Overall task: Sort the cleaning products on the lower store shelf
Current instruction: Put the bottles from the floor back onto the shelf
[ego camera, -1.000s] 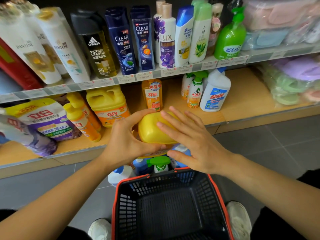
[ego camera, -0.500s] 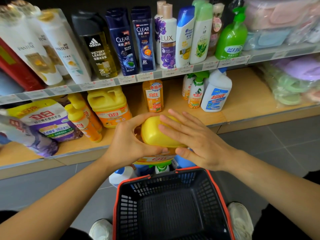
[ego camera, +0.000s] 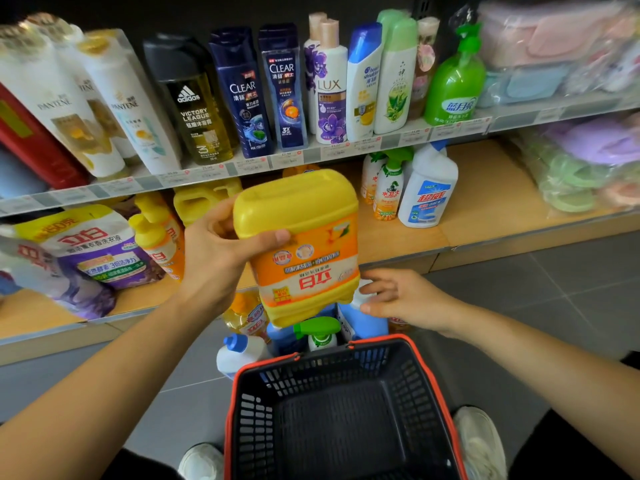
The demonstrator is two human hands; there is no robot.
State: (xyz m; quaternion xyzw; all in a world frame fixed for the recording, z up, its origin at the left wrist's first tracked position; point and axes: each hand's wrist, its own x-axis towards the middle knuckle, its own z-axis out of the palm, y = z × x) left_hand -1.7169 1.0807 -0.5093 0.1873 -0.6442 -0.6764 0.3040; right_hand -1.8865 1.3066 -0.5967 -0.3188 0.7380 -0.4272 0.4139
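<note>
My left hand [ego camera: 216, 251] grips a big yellow detergent jug [ego camera: 304, 247] by one end and holds it upside down in the air in front of the lower shelf [ego camera: 485, 216]. Just below the jug's lower right corner, my right hand [ego camera: 398, 296] hovers with relaxed fingers and holds nothing. On the lower shelf stand another yellow jug [ego camera: 204, 199], yellow-orange pump bottles [ego camera: 157, 233], purple laundry bags [ego camera: 93, 251], a green-capped spray bottle [ego camera: 389, 188] and a white toilet-cleaner bottle [ego camera: 429, 192].
A black basket with a red rim [ego camera: 298, 362] sits on the grey floor by my feet, nothing in it. Beyond it on the floor stand several bottles: a white one [ego camera: 239, 351], blue ones [ego camera: 367, 322], a green-trigger spray [ego camera: 320, 332]. Shampoos [ego camera: 242, 91] fill the upper shelf.
The yellow jug has risen from among the floor bottles to shelf height. My right hand has let go of it and dropped below; the left hand now carries it alone.
</note>
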